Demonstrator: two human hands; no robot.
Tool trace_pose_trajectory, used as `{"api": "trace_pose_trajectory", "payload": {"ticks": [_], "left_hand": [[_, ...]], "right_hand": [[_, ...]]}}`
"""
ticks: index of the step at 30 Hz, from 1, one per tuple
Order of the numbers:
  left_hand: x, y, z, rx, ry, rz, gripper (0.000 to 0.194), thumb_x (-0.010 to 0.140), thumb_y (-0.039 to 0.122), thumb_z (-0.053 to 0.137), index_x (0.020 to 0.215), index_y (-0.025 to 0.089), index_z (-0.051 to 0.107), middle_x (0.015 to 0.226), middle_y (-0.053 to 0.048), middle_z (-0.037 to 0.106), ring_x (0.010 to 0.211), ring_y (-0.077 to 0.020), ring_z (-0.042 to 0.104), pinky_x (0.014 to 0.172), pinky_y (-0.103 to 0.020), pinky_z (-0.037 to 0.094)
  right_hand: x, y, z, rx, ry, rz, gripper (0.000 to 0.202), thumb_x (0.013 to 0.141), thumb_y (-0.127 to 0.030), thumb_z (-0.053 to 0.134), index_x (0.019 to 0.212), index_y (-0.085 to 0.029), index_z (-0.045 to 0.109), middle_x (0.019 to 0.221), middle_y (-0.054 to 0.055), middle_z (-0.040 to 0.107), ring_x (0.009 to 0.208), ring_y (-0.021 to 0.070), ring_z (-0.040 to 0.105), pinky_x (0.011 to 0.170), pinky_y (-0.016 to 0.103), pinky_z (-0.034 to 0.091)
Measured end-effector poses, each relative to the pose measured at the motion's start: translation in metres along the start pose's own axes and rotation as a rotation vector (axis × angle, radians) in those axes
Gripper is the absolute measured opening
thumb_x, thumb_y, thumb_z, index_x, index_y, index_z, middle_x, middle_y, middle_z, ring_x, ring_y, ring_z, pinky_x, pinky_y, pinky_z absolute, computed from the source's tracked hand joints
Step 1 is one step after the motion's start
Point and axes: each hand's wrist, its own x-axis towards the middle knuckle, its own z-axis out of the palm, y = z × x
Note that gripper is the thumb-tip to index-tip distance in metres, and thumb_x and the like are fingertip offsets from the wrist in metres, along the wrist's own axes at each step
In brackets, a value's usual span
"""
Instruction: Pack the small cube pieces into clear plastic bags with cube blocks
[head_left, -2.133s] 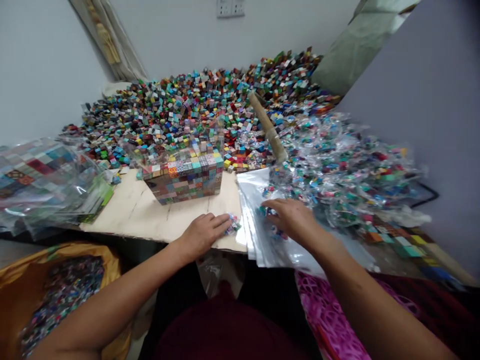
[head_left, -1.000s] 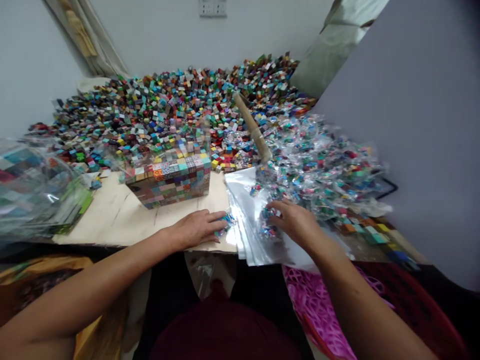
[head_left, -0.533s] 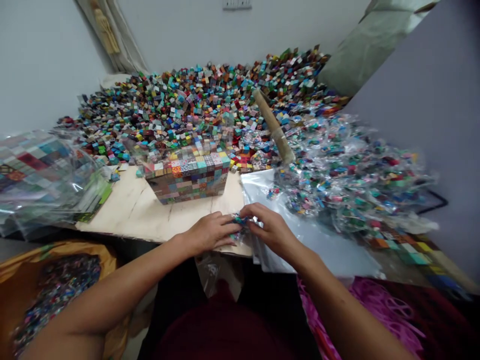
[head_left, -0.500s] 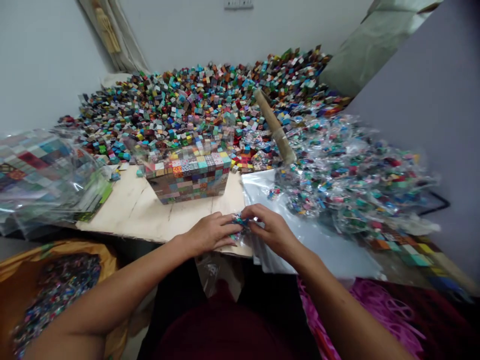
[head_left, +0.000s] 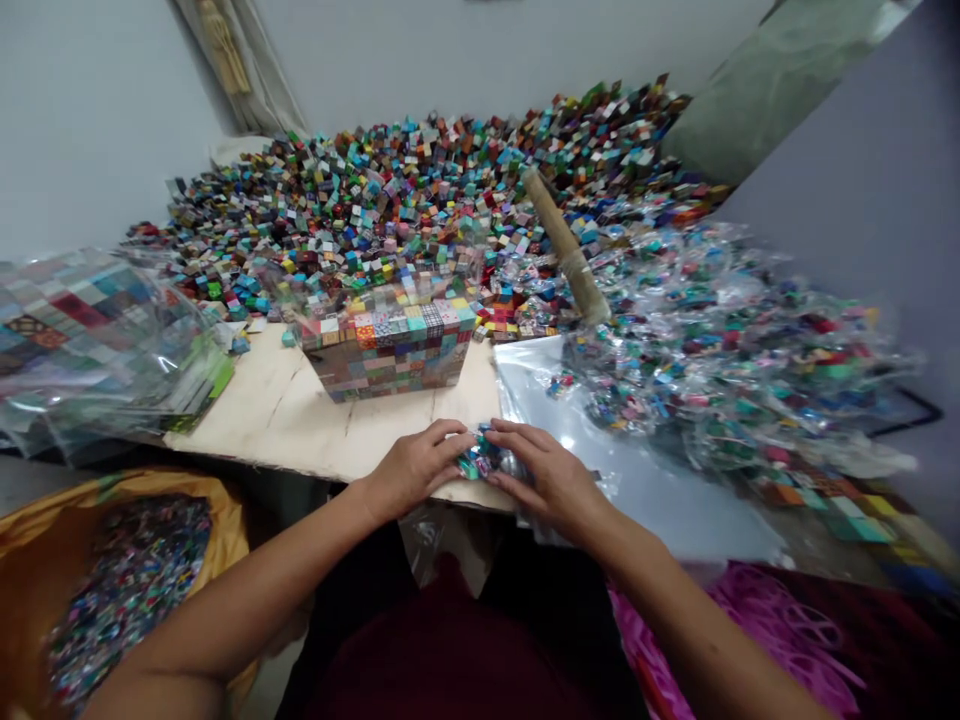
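Note:
Between both hands, at the front edge of the pale wooden board (head_left: 300, 430), is a small clear packet of colourful pieces (head_left: 478, 455). My left hand (head_left: 416, 468) grips its left side with bent fingers. On the other side my right hand (head_left: 551, 475) has its fingers against the packet, just over the edge of the flat clear plastic bags (head_left: 645, 480). Behind my hands stands a patchwork-patterned block (head_left: 397, 350) in clear wrapping.
A large heap of small coloured cubes (head_left: 360, 200) lies at the back, with a wooden-handled tool (head_left: 562, 245) on it. Many filled packets (head_left: 712, 330) are piled right. An orange sack (head_left: 225, 520) stands lower left; pink straps (head_left: 750, 620) lie lower right.
The packet shows more openly between my hands, and my right hand's fingers are straighter along its side. The whole view has shifted slightly.

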Motion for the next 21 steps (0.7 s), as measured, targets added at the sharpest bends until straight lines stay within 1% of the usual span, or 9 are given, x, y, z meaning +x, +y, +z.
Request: {"api": "trace_pose_trajectory", "payload": {"ticks": [3, 6, 10, 14, 17, 21], "left_hand": [[0.000, 0.004, 0.002, -0.003, 0.043, -0.013, 0.039, 0.091, 0.028, 0.049, 0.129, 0.022, 0.042, 0.119, -0.010, 0.056, 0.106, -0.0189, 0.060, 0.086, -0.031, 0.054], [-0.002, 0.009, 0.004, 0.047, 0.069, -0.029, 0.044, 0.091, 0.023, 0.048, 0.134, 0.021, 0.037, 0.117, -0.010, 0.058, 0.106, -0.0190, 0.060, 0.087, -0.032, 0.054], [-0.005, 0.016, 0.009, 0.133, 0.115, -0.029, 0.041, 0.092, 0.021, 0.047, 0.132, 0.018, 0.039, 0.112, -0.010, 0.062, 0.102, -0.0197, 0.061, 0.086, -0.033, 0.054], [-0.007, 0.017, 0.013, 0.182, 0.126, -0.044, 0.041, 0.092, 0.021, 0.044, 0.133, 0.018, 0.038, 0.109, -0.010, 0.064, 0.100, -0.0198, 0.062, 0.086, -0.035, 0.054], [-0.007, 0.017, 0.014, 0.186, 0.118, -0.082, 0.041, 0.092, 0.021, 0.045, 0.132, 0.018, 0.038, 0.108, -0.010, 0.065, 0.099, -0.0204, 0.063, 0.085, -0.036, 0.054], [-0.007, 0.016, 0.015, 0.139, 0.110, -0.132, 0.042, 0.089, 0.019, 0.049, 0.130, 0.019, 0.041, 0.106, -0.009, 0.064, 0.097, -0.0205, 0.063, 0.084, -0.035, 0.054]], "right_hand": [[-0.001, 0.001, 0.002, -0.095, -0.030, -0.080, 0.041, 0.085, -0.032, 0.059, 0.124, -0.021, 0.054, 0.127, 0.012, 0.057, 0.109, 0.0255, 0.056, 0.088, 0.042, 0.051], [0.000, -0.003, 0.007, -0.195, 0.007, -0.113, 0.038, 0.086, -0.026, 0.056, 0.123, -0.019, 0.055, 0.126, 0.013, 0.058, 0.102, 0.0254, 0.057, 0.085, 0.042, 0.052], [-0.003, -0.010, 0.016, -0.281, 0.061, -0.105, 0.039, 0.087, -0.024, 0.054, 0.125, -0.014, 0.055, 0.128, 0.016, 0.056, 0.103, 0.0271, 0.054, 0.087, 0.042, 0.051], [-0.003, -0.012, 0.024, -0.302, 0.063, -0.099, 0.040, 0.086, -0.027, 0.058, 0.124, -0.018, 0.056, 0.128, 0.016, 0.055, 0.102, 0.0277, 0.053, 0.087, 0.044, 0.050], [0.001, -0.013, 0.029, -0.329, 0.058, -0.091, 0.034, 0.087, -0.022, 0.053, 0.121, -0.018, 0.058, 0.124, 0.017, 0.055, 0.101, 0.0283, 0.054, 0.086, 0.045, 0.050], [0.007, -0.016, 0.031, -0.343, 0.003, -0.089, 0.034, 0.086, -0.013, 0.048, 0.118, -0.018, 0.060, 0.123, 0.018, 0.054, 0.102, 0.0312, 0.052, 0.084, 0.048, 0.049]]}}
